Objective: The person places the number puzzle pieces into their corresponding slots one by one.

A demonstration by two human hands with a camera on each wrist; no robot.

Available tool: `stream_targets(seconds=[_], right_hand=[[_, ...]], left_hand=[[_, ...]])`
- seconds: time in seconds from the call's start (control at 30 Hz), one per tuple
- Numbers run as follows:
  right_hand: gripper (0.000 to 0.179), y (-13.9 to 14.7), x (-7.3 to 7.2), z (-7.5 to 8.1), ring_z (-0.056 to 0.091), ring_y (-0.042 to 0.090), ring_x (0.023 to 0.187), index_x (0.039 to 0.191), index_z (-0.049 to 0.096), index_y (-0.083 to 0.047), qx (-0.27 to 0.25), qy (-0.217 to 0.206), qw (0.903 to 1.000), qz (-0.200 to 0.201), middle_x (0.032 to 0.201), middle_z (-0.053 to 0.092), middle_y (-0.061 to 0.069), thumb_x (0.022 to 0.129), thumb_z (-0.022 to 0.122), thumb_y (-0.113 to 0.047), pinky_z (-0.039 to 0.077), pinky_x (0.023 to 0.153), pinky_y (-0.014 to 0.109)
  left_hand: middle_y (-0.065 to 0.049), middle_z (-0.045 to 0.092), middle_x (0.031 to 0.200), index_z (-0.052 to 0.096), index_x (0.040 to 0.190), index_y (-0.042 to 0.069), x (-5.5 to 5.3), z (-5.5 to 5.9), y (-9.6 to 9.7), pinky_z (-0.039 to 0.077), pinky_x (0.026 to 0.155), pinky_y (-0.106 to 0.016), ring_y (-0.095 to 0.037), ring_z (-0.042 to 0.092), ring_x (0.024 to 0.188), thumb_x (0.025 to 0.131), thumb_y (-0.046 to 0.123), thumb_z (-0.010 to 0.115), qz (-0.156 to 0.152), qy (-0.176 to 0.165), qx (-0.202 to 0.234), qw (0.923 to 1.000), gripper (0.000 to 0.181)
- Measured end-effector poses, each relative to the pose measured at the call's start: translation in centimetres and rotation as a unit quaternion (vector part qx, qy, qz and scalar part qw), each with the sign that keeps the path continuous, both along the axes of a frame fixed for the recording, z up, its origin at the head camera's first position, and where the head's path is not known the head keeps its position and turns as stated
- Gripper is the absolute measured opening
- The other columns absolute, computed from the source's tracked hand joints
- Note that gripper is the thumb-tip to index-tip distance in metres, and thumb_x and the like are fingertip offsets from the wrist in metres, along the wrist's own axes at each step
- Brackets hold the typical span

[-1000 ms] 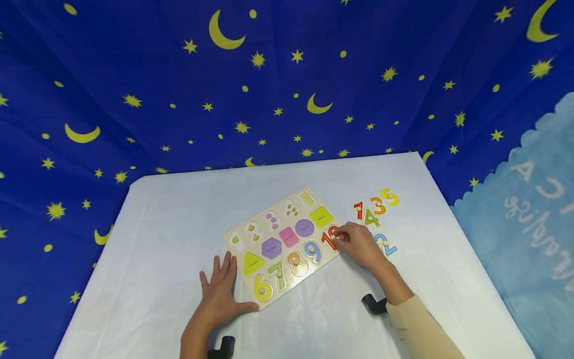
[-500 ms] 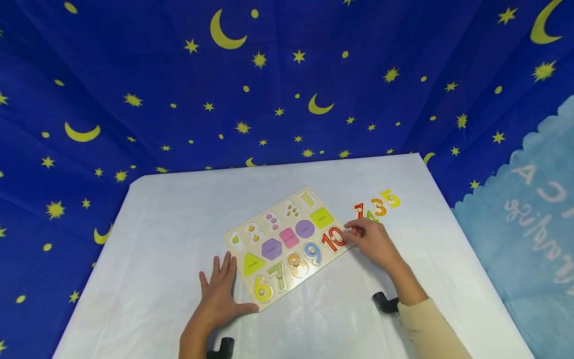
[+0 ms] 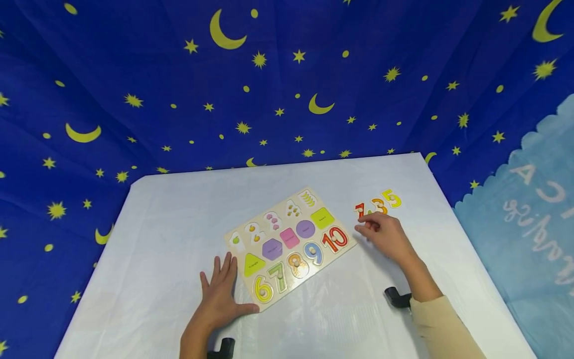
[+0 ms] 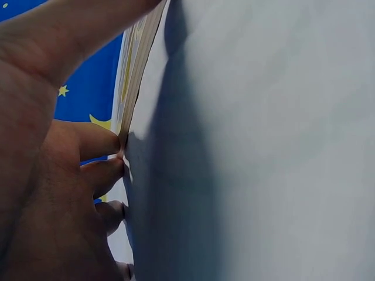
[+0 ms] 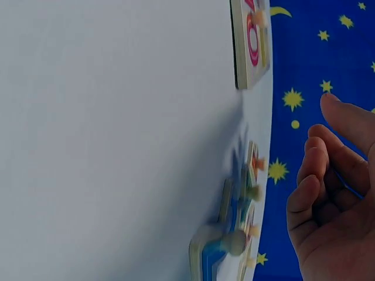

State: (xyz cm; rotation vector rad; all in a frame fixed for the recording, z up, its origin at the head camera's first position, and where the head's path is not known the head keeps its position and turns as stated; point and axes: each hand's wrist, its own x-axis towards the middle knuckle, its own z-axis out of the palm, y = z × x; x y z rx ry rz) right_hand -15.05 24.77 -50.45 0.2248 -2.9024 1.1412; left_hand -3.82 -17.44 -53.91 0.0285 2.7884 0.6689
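Observation:
A wooden number puzzle board (image 3: 287,285) lies at a slant on the white table. My left hand (image 3: 217,294) rests at its left edge, fingers spread, fingertips and thumb touching the board's side. In the board's front row sit the knobbed pieces 6 (image 3: 263,289), 7 (image 3: 278,276), 8 (image 3: 298,265), 9 (image 3: 312,253) and 10 (image 3: 335,240). My right hand (image 3: 387,238) hovers right of the board, fingers loosely bent, holding nothing. Just past it lie loose pieces 1 (image 3: 360,210), 3 (image 3: 379,206) and 5 (image 3: 392,198). The right hand mostly hides the 4; a blue piece (image 5: 210,254) shows in the right wrist view.
The board's back row has recesses (image 3: 273,220) with printed fruit, and its middle row carries coloured shapes (image 3: 271,249). Black fittings stick out by both wrists. A blue star-and-moon cloth (image 3: 278,75) hangs behind the table (image 3: 179,214).
My right hand has let go of the 10's knob and moved right, off the board toward the loose pieces. The 10 stays in the board; my left hand has not moved.

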Motion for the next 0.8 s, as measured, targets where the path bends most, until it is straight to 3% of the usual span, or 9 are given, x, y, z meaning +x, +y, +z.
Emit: stream_targets(seconds=[0.17, 0.37, 0.53, 0.8], right_hand=[[0.027, 0.8, -0.4, 0.3, 0.051, 0.017, 0.064, 0.103, 0.071, -0.008, 0.007, -0.005, 0.9999, -0.011, 0.074, 0.057, 0.001, 0.086, 0.073, -0.029, 0.042, 0.052, 0.028], [0.028, 1.8, -0.8, 0.3, 0.051, 0.019, 0.070, 0.106, 0.070, -0.007, 0.010, -0.014, 0.9996, -0.024, 0.078, 0.059, 0.002, 0.089, 0.071, -0.030, 0.044, 0.060, 0.031], [0.025, 2.8, -0.8, 0.1, 0.052, 0.020, 0.074, 0.106, 0.069, -0.008, 0.011, -0.023, 0.9981, -0.055, 0.082, 0.059, 0.003, 0.090, 0.069, -0.027, 0.045, 0.062, 0.030], [0.024, 4.0, -1.2, 0.3, 0.051, 0.020, 0.074, 0.105, 0.070, -0.006, 0.011, 0.004, 0.9968, -0.079, 0.083, 0.059, 0.006, 0.089, 0.070, -0.024, 0.044, 0.061, 0.030]], left_hand=[[-0.013, 0.006, 0.160, 0.017, 0.153, 0.005, -0.1, 0.1, 0.0, -0.015, 0.104, -0.065, -0.036, -0.009, 0.144, 0.046, 0.081, 0.073, -0.001, -0.002, 0.003, 1.0000, 0.143], [-0.014, 0.007, 0.160, 0.018, 0.153, 0.004, -0.1, 0.1, -0.2, -0.013, 0.104, -0.066, -0.037, -0.007, 0.144, 0.045, 0.081, 0.073, -0.001, 0.010, 0.003, 0.9999, 0.143], [-0.012, 0.006, 0.160, 0.017, 0.153, 0.006, 0.0, -0.1, -0.1, -0.015, 0.104, -0.064, -0.035, -0.009, 0.144, 0.043, 0.081, 0.074, 0.001, -0.003, 0.002, 1.0000, 0.145], [-0.013, 0.008, 0.160, 0.018, 0.153, 0.005, 0.2, -0.2, -0.1, -0.013, 0.104, -0.066, -0.037, -0.007, 0.144, 0.042, 0.080, 0.075, 0.000, 0.011, 0.000, 0.9999, 0.145]])
